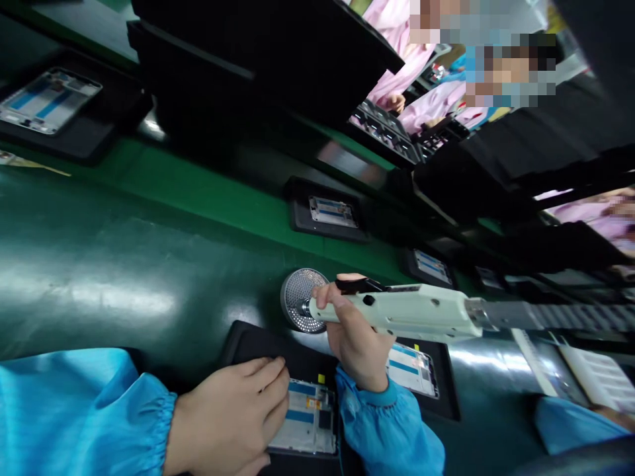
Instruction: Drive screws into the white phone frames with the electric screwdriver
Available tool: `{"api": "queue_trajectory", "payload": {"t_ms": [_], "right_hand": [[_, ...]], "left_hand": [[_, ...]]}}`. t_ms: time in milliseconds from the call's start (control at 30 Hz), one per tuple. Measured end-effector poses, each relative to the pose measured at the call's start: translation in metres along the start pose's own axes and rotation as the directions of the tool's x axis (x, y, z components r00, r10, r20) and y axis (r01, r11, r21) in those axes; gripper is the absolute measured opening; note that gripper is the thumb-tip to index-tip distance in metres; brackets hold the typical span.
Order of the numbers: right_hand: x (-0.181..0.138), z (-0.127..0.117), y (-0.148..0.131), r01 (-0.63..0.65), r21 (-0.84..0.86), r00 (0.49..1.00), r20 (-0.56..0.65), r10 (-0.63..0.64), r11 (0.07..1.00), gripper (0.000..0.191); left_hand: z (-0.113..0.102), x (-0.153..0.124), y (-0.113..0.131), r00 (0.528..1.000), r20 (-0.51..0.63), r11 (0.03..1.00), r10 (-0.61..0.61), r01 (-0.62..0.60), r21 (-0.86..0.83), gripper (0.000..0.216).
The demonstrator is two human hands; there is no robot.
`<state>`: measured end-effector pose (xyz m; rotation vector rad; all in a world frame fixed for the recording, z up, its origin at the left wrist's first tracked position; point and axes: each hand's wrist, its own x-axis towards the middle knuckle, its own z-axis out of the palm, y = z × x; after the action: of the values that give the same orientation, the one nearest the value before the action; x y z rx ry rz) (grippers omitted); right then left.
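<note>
— What's on the glossy green surface [99,264] ahead?
— A black foam tray [248,340] holding a white-and-blue phone frame [307,423]. My left hand [233,416] lies flat on it, fingers loose, gripping nothing.
— And your right hand [354,337]?
— Fingers closed round a long white plastic screwdriver [417,314], lying sideways, tip at a round perforated metal dish [297,297] just beyond the tray. The frame sits below, nearer my left.
</note>
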<state>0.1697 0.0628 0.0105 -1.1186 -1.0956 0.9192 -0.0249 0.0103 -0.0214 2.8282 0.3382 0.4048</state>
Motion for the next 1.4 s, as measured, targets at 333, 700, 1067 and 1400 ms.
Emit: {"api": "queue_trajectory", "payload": {"t_ms": [333,700,1067,1400], "right_hand": [[0.000,0.001,0.006,0.002,-0.040,1.000,-0.021,-0.003,0.999,0.019],[0.003,0.001,-0.016,-0.012,0.011,0.999,-0.036,0.012,1.000,0.021],[-0.079,-0.017,-0.052,-0.045,-0.073,0.998,-0.035,0.043,0.996,0.022],[-0.085,-0.017,-0.050,-0.075,-0.097,0.997,0.001,0.076,0.992,0.023]], "left_hand": [[0.003,0.000,0.000,1.000,0.004,1.000,-0.004,0.004,0.006,0.060],[0.002,0.000,0.000,1.000,0.002,1.000,-0.004,0.004,-0.006,0.061],[0.002,0.000,-0.002,1.000,-0.016,0.998,0.010,-0.011,-0.055,0.058],[0.001,0.002,-0.001,1.000,-0.015,0.999,0.012,-0.012,-0.041,0.057]]}}
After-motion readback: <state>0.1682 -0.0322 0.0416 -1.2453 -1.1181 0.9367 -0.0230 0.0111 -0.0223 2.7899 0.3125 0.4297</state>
